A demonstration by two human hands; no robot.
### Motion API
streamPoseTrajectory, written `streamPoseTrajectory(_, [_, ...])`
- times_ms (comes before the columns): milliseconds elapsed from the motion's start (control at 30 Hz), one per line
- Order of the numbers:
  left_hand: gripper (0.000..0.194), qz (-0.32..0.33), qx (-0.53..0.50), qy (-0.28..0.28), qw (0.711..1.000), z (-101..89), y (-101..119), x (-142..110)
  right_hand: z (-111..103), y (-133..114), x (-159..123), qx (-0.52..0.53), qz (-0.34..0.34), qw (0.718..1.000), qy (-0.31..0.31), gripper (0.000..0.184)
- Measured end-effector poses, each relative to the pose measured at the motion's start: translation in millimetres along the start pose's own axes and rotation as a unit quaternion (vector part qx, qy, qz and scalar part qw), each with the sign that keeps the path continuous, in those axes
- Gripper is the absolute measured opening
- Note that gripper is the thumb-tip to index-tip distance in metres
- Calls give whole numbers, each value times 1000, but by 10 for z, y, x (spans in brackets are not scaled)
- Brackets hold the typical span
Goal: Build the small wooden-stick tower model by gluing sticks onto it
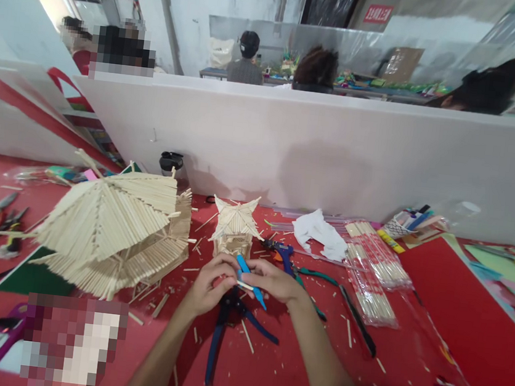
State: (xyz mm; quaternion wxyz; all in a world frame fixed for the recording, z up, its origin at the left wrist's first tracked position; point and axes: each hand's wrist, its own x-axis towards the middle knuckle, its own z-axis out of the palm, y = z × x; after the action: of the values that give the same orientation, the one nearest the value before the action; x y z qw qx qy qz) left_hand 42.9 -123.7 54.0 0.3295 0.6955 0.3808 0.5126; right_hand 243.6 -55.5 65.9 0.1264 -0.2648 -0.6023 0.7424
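1 blue pen-like tool sits clamped in the right hand — left hand pinches a pale stick (model pavilion just beyond).

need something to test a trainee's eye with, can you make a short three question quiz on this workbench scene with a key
1. True or false: the large stick model, with its wide roof, stands to the person's left of the smaller stick model.

2. Pick one. What colour is the slim tool held in the person's right hand?
a) yellow
b) blue
c) black

3. Fill in the blank: the pliers with dark blue handles lie on a ____ table.

Key: 1 true; 2 b; 3 red.
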Motion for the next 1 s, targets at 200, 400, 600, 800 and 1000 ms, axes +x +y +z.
streamPoseTrajectory(200, [35, -12, -34, 5, 999, -7, 25, -23, 138, 27, 32, 88, -7, 996, 27, 50])
streamPoseTrajectory(400, [41, -34, -88, 37, 995, 10, 36, -21, 334, 94, -10, 157, -41, 980, 111, 49])
streamPoseTrajectory(600, [45, -67, -97, 75, 990, 30, 11, 6, 454, 502, -143, 312, -208, 869, 324, 45])
streamPoseTrajectory(800, [44, -88, -67, 92, 990, 157, -43, 29, 524, 756, -133, 322, -321, 802, 387, 36])
streamPoseTrajectory(1000, [39, -82, -30, 112, 990, 245, -73, 10, 513, 721, -119, 297, -329, 814, 375, 30])
